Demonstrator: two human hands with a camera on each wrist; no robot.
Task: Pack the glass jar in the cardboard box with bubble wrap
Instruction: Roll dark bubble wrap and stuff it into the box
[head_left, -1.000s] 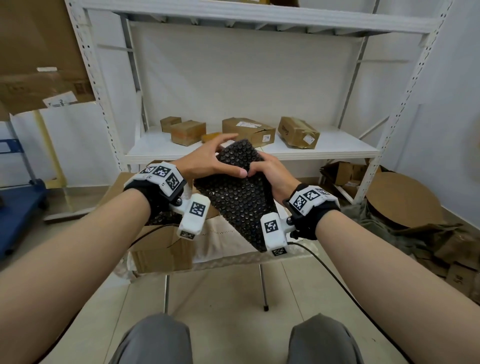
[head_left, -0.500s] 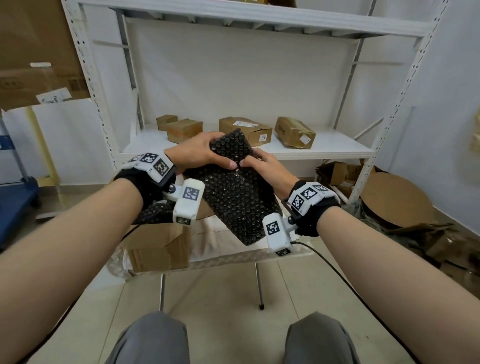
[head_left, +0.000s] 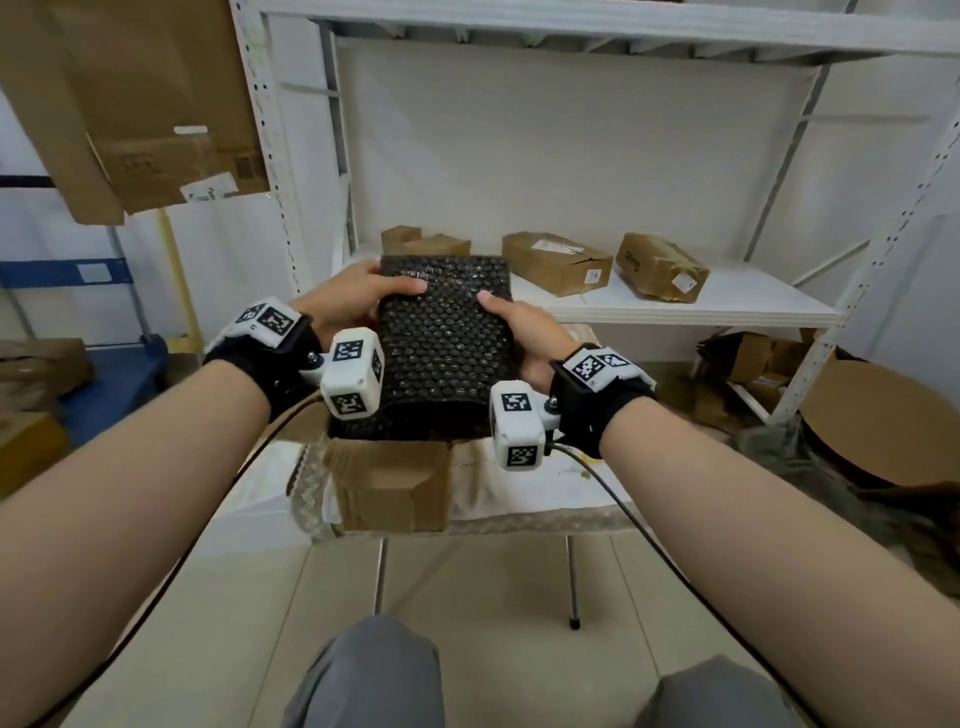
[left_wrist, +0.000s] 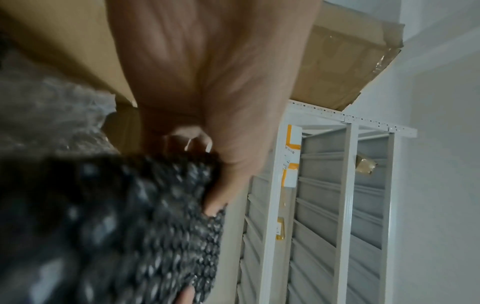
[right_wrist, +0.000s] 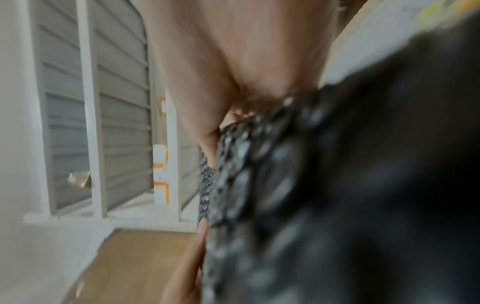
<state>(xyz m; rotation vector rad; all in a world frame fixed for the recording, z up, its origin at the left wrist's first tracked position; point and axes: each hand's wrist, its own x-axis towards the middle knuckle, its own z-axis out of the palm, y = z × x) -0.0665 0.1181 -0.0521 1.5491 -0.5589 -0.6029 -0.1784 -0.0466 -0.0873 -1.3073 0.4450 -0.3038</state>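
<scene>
A person sits facing a small table, seen from a head camera looking down over both forearms. Both hands hold a bundle of black bubble wrap (head_left: 447, 332) in the air, directly above an open cardboard box (head_left: 389, 488) that sits on the table (head_left: 540, 488). The left hand (head_left: 348, 301) grips the bundle's upper left edge, its thumb curled over the front face and its fingers behind. The right hand (head_left: 524, 332) grips the right edge the same way, thumb on the front. The glass jar itself is hidden; judging by the bundle's bulk, it probably sits inside the wrap. The bundle's long axis runs roughly upright, tilted slightly away from the person, and its lower end hangs just over the box opening, so the coming move is likely a straight lowering. Both hands are about equally near the box. Compared with 1 second ago, the wrap is no longer a loose, tapering sheet with a corner dangling; it now forms a squared, rectangular bundle, and the hands have shifted apart from its top to its 2 sides. The wrist views are blurred, showing only palms against dark wrap. Behind stands a white shelf (head_left: 675, 306) holding several small boxes.
</scene>
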